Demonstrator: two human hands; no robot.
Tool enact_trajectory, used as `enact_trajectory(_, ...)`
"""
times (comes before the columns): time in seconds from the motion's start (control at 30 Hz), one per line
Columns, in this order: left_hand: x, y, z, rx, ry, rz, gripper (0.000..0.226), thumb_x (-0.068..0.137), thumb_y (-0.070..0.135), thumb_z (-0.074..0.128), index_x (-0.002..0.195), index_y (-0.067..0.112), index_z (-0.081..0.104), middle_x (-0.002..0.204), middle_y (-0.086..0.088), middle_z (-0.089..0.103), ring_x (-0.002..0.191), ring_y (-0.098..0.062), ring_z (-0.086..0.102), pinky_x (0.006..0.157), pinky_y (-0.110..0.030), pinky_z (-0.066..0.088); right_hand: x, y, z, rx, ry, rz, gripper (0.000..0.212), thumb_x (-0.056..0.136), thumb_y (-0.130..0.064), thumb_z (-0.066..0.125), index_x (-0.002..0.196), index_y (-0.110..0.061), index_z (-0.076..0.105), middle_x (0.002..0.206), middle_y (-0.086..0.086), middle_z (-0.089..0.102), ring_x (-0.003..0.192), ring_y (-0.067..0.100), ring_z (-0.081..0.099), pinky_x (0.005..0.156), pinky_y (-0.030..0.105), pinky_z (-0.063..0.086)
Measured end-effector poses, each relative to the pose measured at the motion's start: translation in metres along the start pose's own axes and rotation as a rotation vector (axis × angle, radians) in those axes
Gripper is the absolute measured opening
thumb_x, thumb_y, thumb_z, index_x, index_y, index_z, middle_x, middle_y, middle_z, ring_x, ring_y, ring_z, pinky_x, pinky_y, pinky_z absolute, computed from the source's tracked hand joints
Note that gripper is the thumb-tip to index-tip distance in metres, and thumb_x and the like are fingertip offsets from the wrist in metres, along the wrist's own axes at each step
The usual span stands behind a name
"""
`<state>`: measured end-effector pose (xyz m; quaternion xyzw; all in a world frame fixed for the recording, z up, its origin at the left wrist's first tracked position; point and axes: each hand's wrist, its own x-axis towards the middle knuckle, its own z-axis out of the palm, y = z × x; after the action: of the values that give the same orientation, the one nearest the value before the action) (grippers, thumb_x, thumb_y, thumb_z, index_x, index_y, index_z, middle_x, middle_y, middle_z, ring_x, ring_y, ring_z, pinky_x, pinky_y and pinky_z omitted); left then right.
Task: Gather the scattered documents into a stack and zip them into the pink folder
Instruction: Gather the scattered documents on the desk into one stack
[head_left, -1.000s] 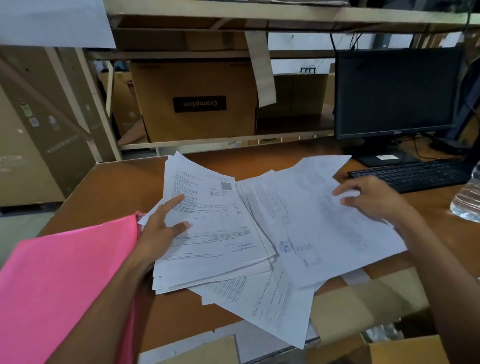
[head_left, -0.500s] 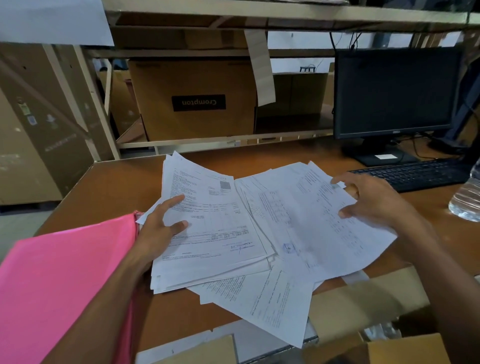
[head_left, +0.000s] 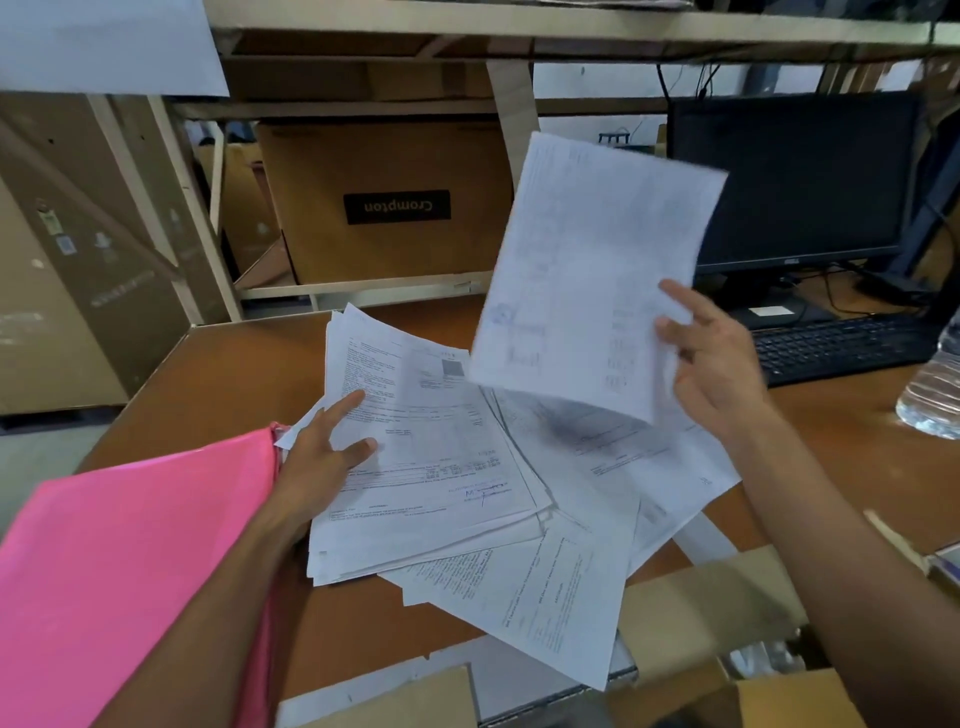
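A person's right hand (head_left: 711, 364) pinches a single sheet (head_left: 597, 270) by its edge, thumb in front, and holds it tilted in the air above a brown desk (head_left: 234, 374). The left hand (head_left: 322, 457) rests flat, fingers spread, on a rough stack of documents (head_left: 431, 467). Loose pages (head_left: 545, 597) fan out beside and under the stack. The pink folder (head_left: 130, 561) lies at the desk's left edge, under the left forearm. A keyboard (head_left: 841, 348) and monitor (head_left: 789, 176) stand to the right.
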<state>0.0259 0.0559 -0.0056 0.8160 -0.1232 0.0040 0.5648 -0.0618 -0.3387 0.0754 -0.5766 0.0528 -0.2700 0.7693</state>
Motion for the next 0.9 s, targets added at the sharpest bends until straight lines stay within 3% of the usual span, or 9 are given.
enact_trajectory(0.13,-0.005,0.007,0.002,0.019,-0.003,-0.013,0.049,0.103,0.046,0.049,0.151,0.042,0.042,0.156,0.016,0.037,0.142,-0.009,0.032,0.109,-0.033,0.028,-0.005,0.040,0.045,-0.529,-0.082,0.060,0.039,0.089,0.003,0.069,0.124,-0.015,0.067,0.099,0.004,0.067,0.086,0.025,0.066,0.069,0.021,0.052)
enact_trajectory(0.2,-0.010,0.013,0.005,-0.054,-0.015,-0.013,0.054,0.102,0.054,0.039,0.154,0.040,0.036,0.154,0.020,0.033,0.142,-0.004,0.027,0.111,-0.030,0.022,-0.015,0.058,0.070,-0.680,-0.173,0.091,0.040,0.089,-0.003,0.071,0.124,-0.020,0.064,0.109,0.002,0.065,0.083,0.014,0.061,0.068,0.019,0.051)
enact_trajectory(0.33,-0.011,0.018,0.009,-0.233,-0.006,-0.023,0.060,0.102,0.050,0.039,0.158,0.032,0.028,0.151,0.024,0.033,0.140,0.000,0.030,0.107,-0.024,0.023,-0.033,0.085,0.114,-0.874,-0.264,0.051,0.035,0.093,-0.010,0.067,0.126,-0.020,0.065,0.126,0.002,0.064,0.092,0.015,0.061,0.057,0.008,0.043)
enact_trajectory(0.43,-0.008,0.014,0.005,-0.168,-0.011,-0.036,0.071,0.100,0.026,0.060,0.158,0.039,0.022,0.147,0.019,0.036,0.134,-0.012,0.040,0.106,-0.036,0.039,-0.042,0.092,0.132,-0.935,-0.284,0.068,0.037,0.097,-0.009,0.064,0.134,-0.015,0.062,0.139,0.006,0.060,0.115,0.024,0.062,0.079,0.018,0.048)
enact_trajectory(0.53,-0.007,0.009,0.002,-0.121,-0.041,-0.033,0.081,0.097,0.006,0.064,0.154,0.048,0.026,0.149,0.019,0.035,0.134,-0.016,0.041,0.109,-0.047,0.043,-0.044,0.095,0.133,-0.964,-0.322,0.057,0.038,0.099,-0.016,0.063,0.137,-0.014,0.059,0.144,0.004,0.057,0.121,0.024,0.059,0.078,0.020,0.048)
enact_trajectory(0.63,-0.005,0.006,-0.001,-0.085,-0.023,-0.037,0.074,0.097,0.005,0.062,0.149,0.052,0.037,0.153,0.017,0.037,0.139,-0.020,0.040,0.112,-0.051,0.041,-0.027,0.097,0.115,-1.086,-0.236,-0.044,0.041,0.102,-0.030,0.058,0.140,-0.015,0.055,0.144,0.007,0.056,0.129,0.027,0.053,0.103,0.036,0.045)
enact_trajectory(0.7,-0.004,0.005,-0.004,-0.069,0.007,-0.038,0.073,0.097,0.005,0.063,0.147,0.052,0.041,0.151,0.016,0.040,0.138,-0.022,0.042,0.111,-0.050,0.041,-0.007,0.102,0.092,-1.352,-0.150,-0.073,0.050,0.103,-0.042,0.050,0.145,-0.016,0.050,0.148,0.009,0.052,0.135,0.030,0.046,0.112,0.046,0.036)
enact_trajectory(0.83,-0.006,0.007,-0.008,-0.125,0.082,-0.048,0.071,0.097,0.001,0.061,0.150,0.045,0.041,0.152,0.008,0.045,0.133,-0.021,0.047,0.102,-0.039,0.045,0.021,0.115,0.046,-1.721,-0.189,0.256,0.079,0.098,-0.071,0.021,0.157,-0.020,0.025,0.163,0.016,0.025,0.149,0.036,0.023,0.119,0.058,0.017)
enact_trajectory(0.9,-0.008,0.009,-0.008,-0.146,0.107,-0.053,0.071,0.097,0.000,0.060,0.151,0.042,0.041,0.152,0.007,0.045,0.130,-0.020,0.048,0.098,-0.036,0.045,0.026,0.114,0.039,-1.723,-0.240,0.297,0.089,0.092,-0.079,0.025,0.160,-0.022,0.016,0.167,0.013,0.016,0.153,0.033,0.015,0.120,0.060,0.007)
